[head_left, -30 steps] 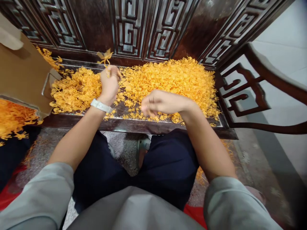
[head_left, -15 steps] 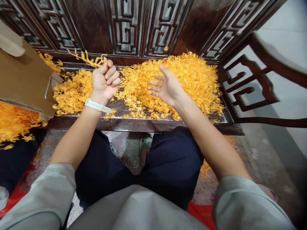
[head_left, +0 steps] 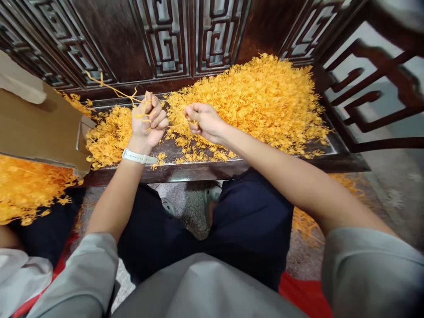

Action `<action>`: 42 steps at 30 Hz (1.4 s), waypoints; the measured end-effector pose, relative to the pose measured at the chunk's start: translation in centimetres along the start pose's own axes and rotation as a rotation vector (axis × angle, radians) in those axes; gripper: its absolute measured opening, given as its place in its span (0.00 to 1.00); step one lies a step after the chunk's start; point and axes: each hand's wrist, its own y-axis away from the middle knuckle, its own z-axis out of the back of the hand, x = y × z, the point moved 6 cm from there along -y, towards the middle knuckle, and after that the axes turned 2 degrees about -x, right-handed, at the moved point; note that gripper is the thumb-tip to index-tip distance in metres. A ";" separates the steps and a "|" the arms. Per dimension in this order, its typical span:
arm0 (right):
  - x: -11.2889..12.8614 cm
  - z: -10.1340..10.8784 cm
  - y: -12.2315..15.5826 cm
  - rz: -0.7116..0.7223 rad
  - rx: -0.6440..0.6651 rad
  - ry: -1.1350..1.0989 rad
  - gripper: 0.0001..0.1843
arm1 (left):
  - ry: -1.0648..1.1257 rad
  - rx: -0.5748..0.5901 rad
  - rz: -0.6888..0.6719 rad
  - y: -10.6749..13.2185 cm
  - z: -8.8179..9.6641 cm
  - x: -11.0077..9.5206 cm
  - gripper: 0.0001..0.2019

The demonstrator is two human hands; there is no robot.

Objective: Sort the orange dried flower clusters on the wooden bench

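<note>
Now: both hands closed over the wooden bench (head_left: 344, 157), centre frame
Left hand (head_left: 147, 121) fisted round orange plastic strands (head_left: 112, 90); right hand (head_left: 206, 121) pinches one strand end; loose orange heap (head_left: 265, 101) behind, upper centre

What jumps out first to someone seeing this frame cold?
The big heap of orange plastic pieces dominates, spread over the dark wooden bench in front of the person. At its near left edge, the left hand, with a white wristband, is shut on an orange strand trailing up and left. The right hand beside it appears to pinch the same strand. A cardboard box sits far left.
</note>
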 end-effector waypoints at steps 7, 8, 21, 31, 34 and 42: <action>3.1 0.5 1.3 0.113 0.026 -0.002 0.17 | -0.011 -0.102 0.055 -1.5 1.0 -0.3 0.24; 3.5 0.0 2.0 0.125 0.062 0.009 0.17 | -0.015 -0.120 0.041 -2.1 1.5 -0.6 0.24; 8.0 9.6 4.1 0.743 -0.211 0.697 0.27 | -0.199 -0.163 -0.154 -3.5 6.7 -5.4 0.23; 5.4 7.8 1.8 0.756 -0.139 0.999 0.39 | -0.268 0.107 0.069 -1.7 0.4 0.9 0.23; 4.1 4.0 1.9 0.577 0.142 0.870 0.39 | -0.320 0.163 0.132 -1.2 -1.3 2.5 0.24; 0.0 -0.9 2.7 0.011 0.514 0.317 0.25 | -0.293 0.076 -0.089 -0.2 -3.0 0.8 0.25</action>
